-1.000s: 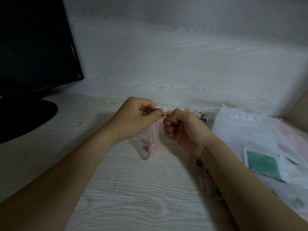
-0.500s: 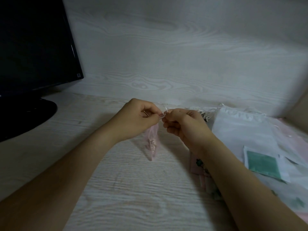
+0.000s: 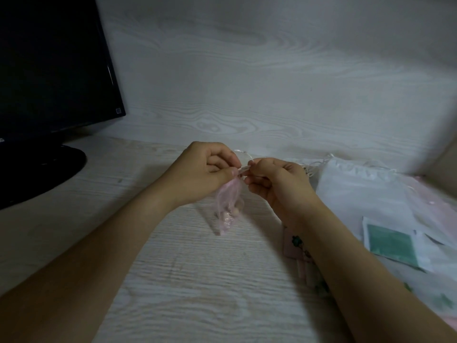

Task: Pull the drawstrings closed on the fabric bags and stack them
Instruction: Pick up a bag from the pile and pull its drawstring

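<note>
Left hand [image 3: 206, 173]: centre frame, pinching pink bag [image 3: 228, 206] top.
Right hand [image 3: 277, 184]: alongside, pinching its drawstring [image 3: 243, 154].

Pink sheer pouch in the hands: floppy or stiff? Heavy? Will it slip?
Probably floppy: the pink pouch hangs limp and gathered below the left hand and right hand. Likely light, bottom-weighted by the small beads inside. Its sheer fabric looks smooth, so possibly slippery.

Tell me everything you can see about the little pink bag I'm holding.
The pink bag is small and sheer, like organza, with pale round pieces showing through near its bottom. The left hand pinches its gathered neck, the right hand its white drawstring. It hangs down toward the desk.
</note>
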Motion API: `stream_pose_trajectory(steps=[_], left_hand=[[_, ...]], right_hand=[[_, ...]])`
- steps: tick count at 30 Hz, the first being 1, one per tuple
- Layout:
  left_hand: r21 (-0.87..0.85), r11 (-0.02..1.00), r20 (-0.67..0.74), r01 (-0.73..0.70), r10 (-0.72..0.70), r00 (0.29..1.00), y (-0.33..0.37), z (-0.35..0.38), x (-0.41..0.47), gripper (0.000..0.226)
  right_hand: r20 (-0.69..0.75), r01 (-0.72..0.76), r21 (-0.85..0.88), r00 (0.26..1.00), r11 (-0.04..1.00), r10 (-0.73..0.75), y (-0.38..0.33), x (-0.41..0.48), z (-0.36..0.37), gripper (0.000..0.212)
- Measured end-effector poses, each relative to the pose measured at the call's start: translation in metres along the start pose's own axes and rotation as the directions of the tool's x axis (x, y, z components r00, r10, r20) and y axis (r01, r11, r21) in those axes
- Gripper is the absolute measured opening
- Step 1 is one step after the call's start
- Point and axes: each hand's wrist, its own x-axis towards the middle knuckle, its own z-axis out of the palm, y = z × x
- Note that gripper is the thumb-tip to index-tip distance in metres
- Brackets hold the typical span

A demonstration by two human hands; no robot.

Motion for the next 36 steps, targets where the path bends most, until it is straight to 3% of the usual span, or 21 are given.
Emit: stream_pose_trajectory(steps=[5,11,14,18,25,36], left_hand=[[0.019,0.998,-0.017,-0.055,0.055,0.998,0.004,0.003,-0.002,0.012],[0.3,0.932,-0.1,-0.204,0.243,0.965,0.003,0.009,-0.003,0.018],[0.345,0.911,-0.102,-0.226,0.276,0.956,0.004,0.011,-0.003,0.014],[0.369,0.908,-0.107,-0.201,0.257,0.961,0.003,0.013,-0.004,0.005],[0.444,0.879,-0.072,-0.174,0.228,0.971,0.0,0.009,-0.002,0.005],[0.229,0.972,-0.012,-0.06,0.065,0.998,-0.003,0.007,0.002,0.011]], right_hand=[[0.042,-0.023,0.097,0.999,0.995,0.019,-0.001,-0.001,0.0,0.013],[0.006,-0.068,0.116,0.998,0.991,0.068,0.0,0.0,-0.002,0.01],[-0.001,-0.083,0.13,0.996,0.988,0.084,0.0,0.001,-0.003,0.01],[-0.008,-0.074,0.102,0.997,0.992,0.075,0.001,0.0,-0.003,0.01],[-0.038,-0.007,-0.096,0.999,0.995,0.003,0.001,-0.003,-0.002,0.009],[-0.025,0.095,-0.297,0.994,0.95,-0.107,0.001,-0.004,0.002,0.008]])
